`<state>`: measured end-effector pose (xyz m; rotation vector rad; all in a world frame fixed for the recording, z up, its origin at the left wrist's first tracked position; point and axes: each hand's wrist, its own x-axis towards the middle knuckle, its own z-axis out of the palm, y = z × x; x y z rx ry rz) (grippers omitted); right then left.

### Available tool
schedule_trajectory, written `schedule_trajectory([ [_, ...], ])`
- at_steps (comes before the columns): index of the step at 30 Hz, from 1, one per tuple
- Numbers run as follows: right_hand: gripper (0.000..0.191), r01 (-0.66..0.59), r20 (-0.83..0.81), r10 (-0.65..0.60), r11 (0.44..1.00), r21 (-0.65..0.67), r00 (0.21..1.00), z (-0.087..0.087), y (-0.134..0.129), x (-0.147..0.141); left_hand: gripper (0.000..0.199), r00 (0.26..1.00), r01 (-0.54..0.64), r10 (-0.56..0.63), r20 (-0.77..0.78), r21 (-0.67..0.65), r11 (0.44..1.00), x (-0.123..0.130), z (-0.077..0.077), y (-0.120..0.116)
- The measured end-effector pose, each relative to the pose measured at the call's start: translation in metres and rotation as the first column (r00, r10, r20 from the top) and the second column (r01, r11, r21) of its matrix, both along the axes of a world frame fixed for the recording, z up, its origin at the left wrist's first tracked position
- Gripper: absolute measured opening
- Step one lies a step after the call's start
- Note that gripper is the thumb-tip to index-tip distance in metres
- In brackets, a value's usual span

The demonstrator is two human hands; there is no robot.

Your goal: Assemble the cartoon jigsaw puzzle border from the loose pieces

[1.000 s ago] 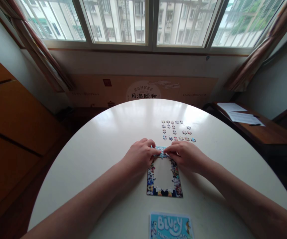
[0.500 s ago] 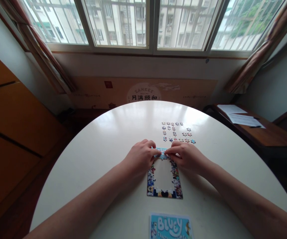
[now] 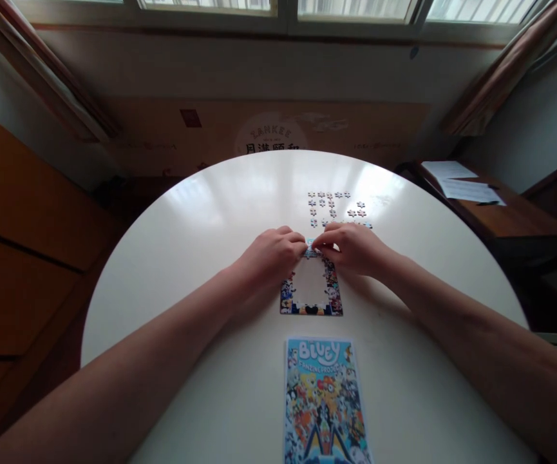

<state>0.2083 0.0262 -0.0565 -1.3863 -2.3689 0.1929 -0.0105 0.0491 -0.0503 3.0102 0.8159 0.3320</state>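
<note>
A jigsaw puzzle frame (image 3: 335,291) lies on the white table, its border joined around a bare middle. At its far left corner my left hand (image 3: 278,253) presses with bent fingers close together on the light blue top strip. Opposite it, my right hand (image 3: 355,248) pinches at the same strip, thumb and forefinger meeting near the centre. Whatever piece lies under the fingertips is mostly hidden. Both hands touch the puzzle. Nearer to me is a picture card (image 3: 325,403) with "Bluey" printed across its top.
Several loose puzzle pieces (image 3: 333,213) lie in rows beyond my right hand. The round white table (image 3: 162,277) fills the middle of the view. A brown side table (image 3: 514,216) with papers (image 3: 471,190) stands at the right. A window and wall are behind.
The view has tipped downward, so more of the picture card shows and less of the window. Both hands stay at the top strip of the puzzle, the fingertips slightly closer together.
</note>
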Motion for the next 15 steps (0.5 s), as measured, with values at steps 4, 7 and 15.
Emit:
schedule_trajectory([
  [4,0.024,0.003,-0.048,-0.001,0.998,0.059,0.999,-0.007,-0.001,-0.001,0.027,0.998,-0.007,0.011,-0.069,0.063,0.998,0.001,0.003,-0.004],
  [7,0.022,0.023,-0.082,-0.015,0.994,0.103,0.996,-0.011,0.000,-0.002,0.035,0.996,-0.018,0.025,-0.081,0.086,0.996,0.001,0.006,-0.007],
  [15,0.019,0.018,-0.254,0.005,0.996,0.089,0.967,-0.016,0.002,0.000,0.031,0.999,-0.021,0.023,-0.030,0.047,0.999,0.000,0.006,-0.010],
])
